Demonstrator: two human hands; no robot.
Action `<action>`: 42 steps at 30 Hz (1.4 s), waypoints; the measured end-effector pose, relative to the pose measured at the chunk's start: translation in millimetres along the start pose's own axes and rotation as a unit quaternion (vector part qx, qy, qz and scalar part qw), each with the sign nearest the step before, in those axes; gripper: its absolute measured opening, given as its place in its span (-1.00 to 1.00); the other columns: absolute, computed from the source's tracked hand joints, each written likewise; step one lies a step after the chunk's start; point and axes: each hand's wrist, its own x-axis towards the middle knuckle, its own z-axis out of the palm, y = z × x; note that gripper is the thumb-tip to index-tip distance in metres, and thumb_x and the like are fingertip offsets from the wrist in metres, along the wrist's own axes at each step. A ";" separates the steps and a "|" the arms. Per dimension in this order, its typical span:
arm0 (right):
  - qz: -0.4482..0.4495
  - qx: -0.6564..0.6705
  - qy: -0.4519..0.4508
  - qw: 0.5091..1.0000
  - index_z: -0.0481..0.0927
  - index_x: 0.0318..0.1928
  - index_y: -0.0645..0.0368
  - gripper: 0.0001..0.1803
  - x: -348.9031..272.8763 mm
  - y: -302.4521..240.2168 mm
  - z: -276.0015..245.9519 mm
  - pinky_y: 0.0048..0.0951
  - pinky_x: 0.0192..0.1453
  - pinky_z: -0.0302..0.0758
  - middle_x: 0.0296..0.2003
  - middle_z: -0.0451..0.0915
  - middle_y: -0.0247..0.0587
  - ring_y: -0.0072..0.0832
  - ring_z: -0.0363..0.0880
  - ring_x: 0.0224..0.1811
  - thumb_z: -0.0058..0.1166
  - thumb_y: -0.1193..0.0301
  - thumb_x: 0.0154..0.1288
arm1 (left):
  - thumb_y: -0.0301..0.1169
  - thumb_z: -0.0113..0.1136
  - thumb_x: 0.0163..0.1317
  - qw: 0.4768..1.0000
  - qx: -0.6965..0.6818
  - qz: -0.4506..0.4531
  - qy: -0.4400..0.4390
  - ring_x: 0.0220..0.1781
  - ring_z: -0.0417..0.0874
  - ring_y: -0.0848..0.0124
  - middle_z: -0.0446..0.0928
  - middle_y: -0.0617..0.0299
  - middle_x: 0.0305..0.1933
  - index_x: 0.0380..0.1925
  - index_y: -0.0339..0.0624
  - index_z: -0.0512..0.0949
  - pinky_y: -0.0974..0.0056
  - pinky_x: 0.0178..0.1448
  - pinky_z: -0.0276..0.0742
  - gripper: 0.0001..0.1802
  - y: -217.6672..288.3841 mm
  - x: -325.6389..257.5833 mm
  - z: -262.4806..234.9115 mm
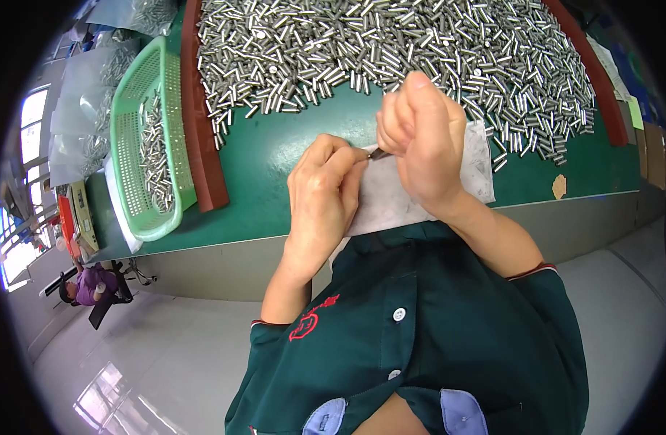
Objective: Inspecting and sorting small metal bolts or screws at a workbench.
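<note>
My left hand (322, 188) is closed in a pinch, thumb and forefinger together over a cloth. What sits between its fingertips is too small to make out. Beside it and slightly higher, my right hand (427, 138) is curled into a fist with the thumb on top. A short, dark, thin piece (377, 154) shows between the two hands, running from the left fingertips to under the right fingers; most of it is hidden. Beneath both hands a whitish, grey-stained cloth (391, 196) lies on the green tabletop (260, 174) at its near edge.
Many loose silvery metal pins (376, 43) cover the far tabletop, between a left red-brown rail (202, 130) and a right rail (594, 80). A green plastic basket (177, 130) of pins stands left, near bagged pins (86, 109). Another person (93, 284) sits far left.
</note>
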 end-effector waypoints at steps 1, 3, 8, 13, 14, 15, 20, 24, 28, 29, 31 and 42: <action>0.000 0.007 -0.007 1.000 0.07 -0.73 0.08 -0.57 -0.6 0.2 -1.0 -0.63 -0.70 -0.06 -0.82 0.06 -0.42 -0.69 -0.11 -0.77 -0.40 0.31 0.32 | -0.65 0.13 -0.14 1.000 -0.022 -0.015 0.011 -0.50 0.44 0.24 0.37 0.15 -0.53 -0.55 -0.30 0.48 0.28 -0.45 0.35 -0.91 -0.7 -0.7 -0.9; 0.001 0.013 -0.016 1.000 0.08 -0.73 0.08 -0.57 -2.2 0.8 -2.9 -0.63 -0.70 -0.06 -0.82 0.07 -0.42 -0.69 -0.11 -0.77 -0.41 0.30 0.33 | -0.64 0.13 -0.10 0.999 -0.035 -0.030 0.005 -0.48 0.46 0.32 0.42 0.16 -0.48 -0.51 -0.32 0.49 0.35 -0.41 0.37 -0.91 -3.4 -0.5 -2.8; -0.005 0.003 -0.017 1.000 0.08 -0.73 0.08 -0.56 -3.0 -1.9 -1.2 -0.62 -0.70 -0.05 -0.82 0.07 -0.41 -0.70 -0.11 -0.77 -0.42 0.30 0.34 | -0.62 0.11 -0.02 0.957 -0.267 -0.110 0.002 -0.40 0.44 0.50 0.46 0.20 -0.41 -0.47 -0.37 0.48 0.45 -0.28 0.37 -0.93 -12.1 -0.1 -3.7; -0.001 0.007 -0.023 1.000 0.08 -0.73 0.09 -0.56 -2.1 -2.6 -0.3 -0.62 -0.70 -0.06 -0.82 0.07 -0.41 -0.69 -0.10 -0.77 -0.43 0.31 0.34 | -0.63 0.08 0.03 0.944 -0.309 -0.114 -0.006 -0.38 0.45 0.51 0.47 0.20 -0.40 -0.42 -0.38 0.47 0.47 -0.24 0.38 -0.92 -18.1 -0.7 -3.9; -0.004 0.007 -0.024 1.000 0.08 -0.73 0.09 -0.56 -1.1 -2.6 0.2 -0.62 -0.70 -0.06 -0.82 0.07 -0.41 -0.69 -0.10 -0.77 -0.43 0.31 0.34 | -0.63 0.05 0.05 0.917 -0.369 -0.150 0.001 -0.38 0.46 0.52 0.47 0.20 -0.40 -0.38 -0.37 0.45 0.47 -0.23 0.39 -0.90 -17.1 0.0 -5.7; 0.004 0.006 -0.015 1.000 0.08 -0.73 0.09 -0.56 -1.2 -2.8 0.8 -0.62 -0.70 -0.06 -0.82 0.07 -0.41 -0.69 -0.10 -0.77 -0.43 0.31 0.34 | -0.63 0.03 0.08 0.885 -0.427 -0.184 0.007 -0.38 0.46 0.53 0.47 0.19 -0.39 -0.34 -0.37 0.44 0.47 -0.21 0.39 -0.89 -16.1 0.8 -7.8; 0.003 0.007 -0.013 1.000 0.08 -0.72 0.09 -0.57 -2.4 -3.1 0.6 -0.62 -0.70 -0.08 -0.82 0.05 -0.41 -0.70 -0.11 -0.77 -0.42 0.31 0.34 | -0.44 -0.05 0.20 0.775 -0.596 -0.208 0.017 -0.42 0.49 0.48 0.49 0.13 -0.39 -0.18 -0.34 0.39 0.44 -0.28 0.42 -0.77 -27.1 7.9 -24.0; 0.009 0.012 -0.014 1.000 0.08 -0.72 0.09 -0.57 -2.7 -2.1 0.7 -0.62 -0.71 -0.08 -0.82 0.06 -0.41 -0.70 -0.11 -0.78 -0.42 0.31 0.34 | -0.40 -0.06 0.21 0.755 -0.605 -0.254 0.006 -0.35 0.51 0.46 0.49 0.13 -0.36 -0.21 -0.32 0.40 0.42 -0.26 0.43 -0.78 -25.1 16.2 -27.6; 0.008 0.008 -0.009 1.000 0.08 -0.72 0.09 -0.57 -1.2 -1.2 -1.8 -0.62 -0.71 -0.08 -0.82 0.06 -0.40 -0.70 -0.11 -0.79 -0.42 0.30 0.34 | -0.30 -0.09 0.22 0.730 -0.627 -0.269 0.047 -0.43 0.41 0.56 0.43 0.24 -0.45 -0.42 -0.25 0.38 0.48 -0.39 0.33 -0.78 -26.7 25.7 -25.8; 0.007 0.011 -0.016 1.000 0.08 -0.72 0.09 -0.57 -1.7 -1.3 -1.4 -0.62 -0.71 -0.08 -0.82 0.06 -0.40 -0.69 -0.11 -0.79 -0.42 0.30 0.34 | -0.31 -0.02 0.19 0.821 -0.506 -0.259 0.059 -0.50 0.33 0.59 0.39 0.32 -0.52 -0.50 -0.25 0.39 0.49 -0.46 0.23 -0.78 -29.8 28.7 -26.9; 0.009 0.009 -0.015 1.000 0.08 -0.72 0.08 -0.57 -2.8 -3.4 -0.1 -0.62 -0.71 -0.07 -0.82 0.06 -0.40 -0.69 -0.11 -0.79 -0.42 0.30 0.34 | -0.34 0.10 0.09 0.946 -0.235 -0.211 0.075 -0.62 0.24 0.61 0.34 0.38 -0.65 -0.62 -0.26 0.42 0.49 -0.55 0.14 -0.77 -32.6 36.3 -26.2; 0.013 0.005 -0.012 1.000 0.08 -0.72 0.09 -0.57 -2.3 -2.9 -0.1 -0.62 -0.71 -0.07 -0.82 0.07 -0.40 -0.69 -0.11 -0.79 -0.41 0.30 0.33 | -0.42 0.23 -0.17 0.976 0.197 -0.029 0.090 -0.54 0.48 0.18 0.44 0.12 -0.62 -0.65 -0.24 0.44 0.18 -0.47 0.34 -0.83 -30.6 52.2 -4.5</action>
